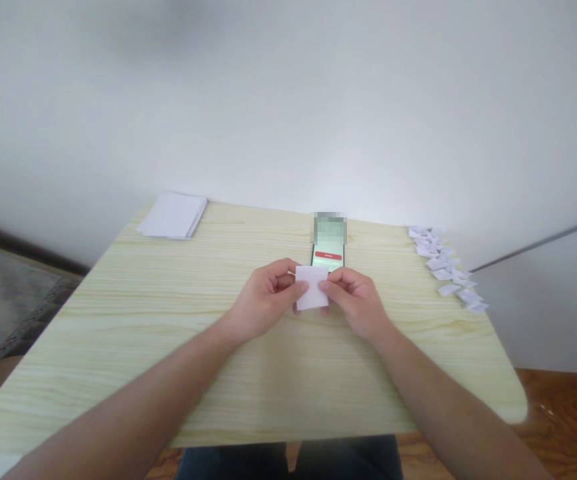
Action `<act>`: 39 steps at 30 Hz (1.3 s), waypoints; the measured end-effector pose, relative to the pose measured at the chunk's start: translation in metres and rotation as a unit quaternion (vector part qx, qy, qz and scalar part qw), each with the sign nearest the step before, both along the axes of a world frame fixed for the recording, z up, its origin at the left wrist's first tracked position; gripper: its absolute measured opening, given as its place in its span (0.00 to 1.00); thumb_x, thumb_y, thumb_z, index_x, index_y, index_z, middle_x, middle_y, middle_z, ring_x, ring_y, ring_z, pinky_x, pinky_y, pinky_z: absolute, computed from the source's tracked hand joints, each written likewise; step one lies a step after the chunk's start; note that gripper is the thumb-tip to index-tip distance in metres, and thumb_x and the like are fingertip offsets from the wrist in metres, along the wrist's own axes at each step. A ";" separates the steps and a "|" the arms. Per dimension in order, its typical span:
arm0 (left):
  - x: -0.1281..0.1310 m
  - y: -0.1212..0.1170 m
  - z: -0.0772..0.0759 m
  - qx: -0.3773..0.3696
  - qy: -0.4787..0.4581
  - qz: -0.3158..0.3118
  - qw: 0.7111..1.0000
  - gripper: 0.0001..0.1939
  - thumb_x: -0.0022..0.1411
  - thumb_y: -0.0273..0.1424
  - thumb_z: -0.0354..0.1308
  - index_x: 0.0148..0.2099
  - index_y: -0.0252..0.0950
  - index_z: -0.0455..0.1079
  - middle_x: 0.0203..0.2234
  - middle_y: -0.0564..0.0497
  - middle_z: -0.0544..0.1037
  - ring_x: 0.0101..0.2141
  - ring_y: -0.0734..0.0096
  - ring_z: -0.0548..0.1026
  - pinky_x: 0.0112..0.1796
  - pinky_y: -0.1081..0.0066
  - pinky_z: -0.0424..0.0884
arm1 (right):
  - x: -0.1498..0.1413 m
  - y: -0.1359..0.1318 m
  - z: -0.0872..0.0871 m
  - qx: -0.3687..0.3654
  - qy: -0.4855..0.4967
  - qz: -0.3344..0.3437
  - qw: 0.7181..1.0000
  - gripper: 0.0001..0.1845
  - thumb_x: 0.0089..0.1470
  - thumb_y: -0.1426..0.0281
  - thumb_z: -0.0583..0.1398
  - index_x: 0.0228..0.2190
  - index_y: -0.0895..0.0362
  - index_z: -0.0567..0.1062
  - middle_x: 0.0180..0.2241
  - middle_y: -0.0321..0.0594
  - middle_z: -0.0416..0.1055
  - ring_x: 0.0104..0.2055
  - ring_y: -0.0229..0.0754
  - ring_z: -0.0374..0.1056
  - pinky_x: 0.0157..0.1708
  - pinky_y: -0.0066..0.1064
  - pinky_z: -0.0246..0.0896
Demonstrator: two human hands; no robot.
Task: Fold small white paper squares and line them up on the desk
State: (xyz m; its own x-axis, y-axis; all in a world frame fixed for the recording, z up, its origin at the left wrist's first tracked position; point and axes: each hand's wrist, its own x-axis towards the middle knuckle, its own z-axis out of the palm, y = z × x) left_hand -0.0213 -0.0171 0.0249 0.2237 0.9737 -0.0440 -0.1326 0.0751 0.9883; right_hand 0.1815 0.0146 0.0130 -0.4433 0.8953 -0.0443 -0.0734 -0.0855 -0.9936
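A small white square of folded paper (312, 276) is held up between both hands, over the middle of the table. My left hand (268, 293) pinches its left edge, thumb on the near face and fingers behind. On the right edge, my right hand (356, 297) grips it the same way. Just beyond the paper lies a phone (328, 247) with a lit green screen and a red bar; the paper hides part of its lower end. The fingers behind the paper are mostly out of sight.
A stack of white paper sheets (173, 215) lies at the table's back left. Several small folded paper pieces (446, 268) form a row along the right edge. The pale wood-grain table (118, 320) meets a white wall (288, 100) at the back.
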 end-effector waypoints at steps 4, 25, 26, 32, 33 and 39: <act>0.000 0.001 -0.002 0.001 -0.002 0.025 1.000 0.11 0.62 0.35 0.66 0.40 0.34 0.72 0.25 0.51 0.79 0.24 0.72 0.75 0.26 0.72 0.70 | -0.001 0.002 0.000 -0.005 0.028 0.011 1.000 0.09 0.58 0.62 0.67 0.33 0.55 0.76 0.29 0.36 0.79 0.24 0.37 0.73 0.26 0.30 0.70; -0.003 0.002 0.000 0.046 -0.007 0.062 0.997 0.07 0.61 0.26 0.60 0.38 0.35 0.80 0.30 0.49 0.81 0.28 0.70 0.77 0.34 0.68 0.75 | 0.003 0.006 -0.005 -0.071 0.104 0.019 0.992 0.05 0.56 0.70 0.65 0.36 0.54 0.82 0.30 0.37 0.79 0.28 0.39 0.74 0.31 0.33 0.73; -0.003 0.002 0.001 0.048 0.000 0.065 0.997 0.07 0.61 0.26 0.60 0.38 0.35 0.80 0.29 0.50 0.81 0.28 0.70 0.77 0.34 0.68 0.75 | 0.003 0.007 -0.005 -0.077 0.108 0.021 0.991 0.05 0.56 0.70 0.65 0.36 0.54 0.82 0.30 0.37 0.78 0.28 0.39 0.74 0.31 0.33 0.73; -0.001 0.001 0.003 0.061 0.045 0.078 0.994 0.08 0.62 0.26 0.60 0.39 0.35 0.81 0.28 0.50 0.81 0.29 0.71 0.77 0.34 0.70 0.73 | 0.004 0.007 -0.004 -0.070 0.107 0.028 0.991 0.10 0.55 0.68 0.66 0.40 0.55 0.81 0.32 0.37 0.78 0.29 0.39 0.74 0.32 0.33 0.73; -0.001 0.000 0.003 0.063 0.053 0.083 0.993 0.08 0.62 0.26 0.60 0.40 0.35 0.81 0.27 0.50 0.81 0.29 0.71 0.77 0.34 0.70 0.73 | 0.004 0.007 -0.003 -0.058 0.101 0.028 0.993 0.12 0.54 0.69 0.68 0.42 0.54 0.81 0.32 0.37 0.79 0.29 0.38 0.74 0.32 0.33 0.72; 0.002 -0.002 -0.001 0.093 0.071 0.126 0.985 0.07 0.63 0.30 0.63 0.42 0.36 0.81 0.35 0.47 0.83 0.36 0.67 0.79 0.39 0.69 0.74 | 0.003 0.007 -0.003 -0.070 0.090 0.016 0.993 0.22 0.52 0.66 0.71 0.49 0.52 0.77 0.33 0.36 0.80 0.29 0.39 0.76 0.33 0.34 0.73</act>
State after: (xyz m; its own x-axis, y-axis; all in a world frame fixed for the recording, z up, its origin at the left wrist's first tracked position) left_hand -0.0198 -0.0187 0.0243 -0.0212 0.9916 0.1277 0.0163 -0.1273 0.9917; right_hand 0.1843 0.0212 0.0103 -0.4837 0.8711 -0.0847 -0.2431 -0.2267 -0.9431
